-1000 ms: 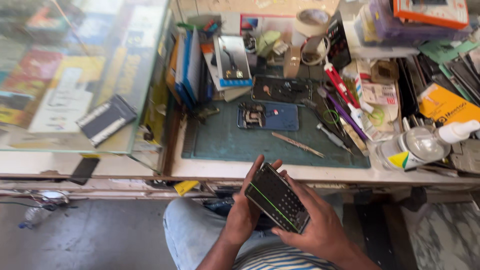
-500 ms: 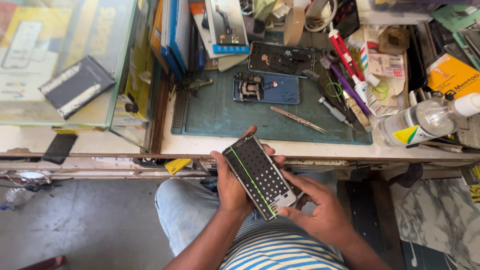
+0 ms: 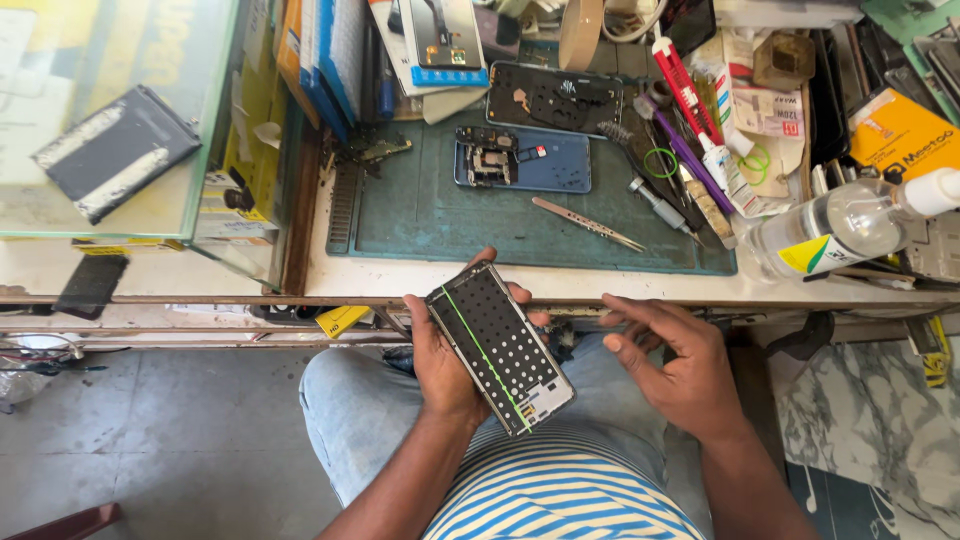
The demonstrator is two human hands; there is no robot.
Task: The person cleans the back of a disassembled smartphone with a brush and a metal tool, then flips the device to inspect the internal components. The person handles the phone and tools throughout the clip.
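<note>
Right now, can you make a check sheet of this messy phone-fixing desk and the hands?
Surface: green work mat on a pale bench.
Job's things: phone panel with dotted back and a green stripe.
Clutter: opened blue phone, tweezers, clear bottle, screwdrivers, boxes.
Grips: left hand holds the phone panel; right hand is open beside it, not touching.
Cables: nothing clearly seen.
Surroundings: glass counter to the left, grey floor below.

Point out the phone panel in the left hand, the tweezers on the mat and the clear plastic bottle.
phone panel (image 3: 498,345), head view, middle of its dotted face.
tweezers (image 3: 588,223), head view, mid-length of the metal arms.
clear plastic bottle (image 3: 840,228), head view, centre of its body.
</note>
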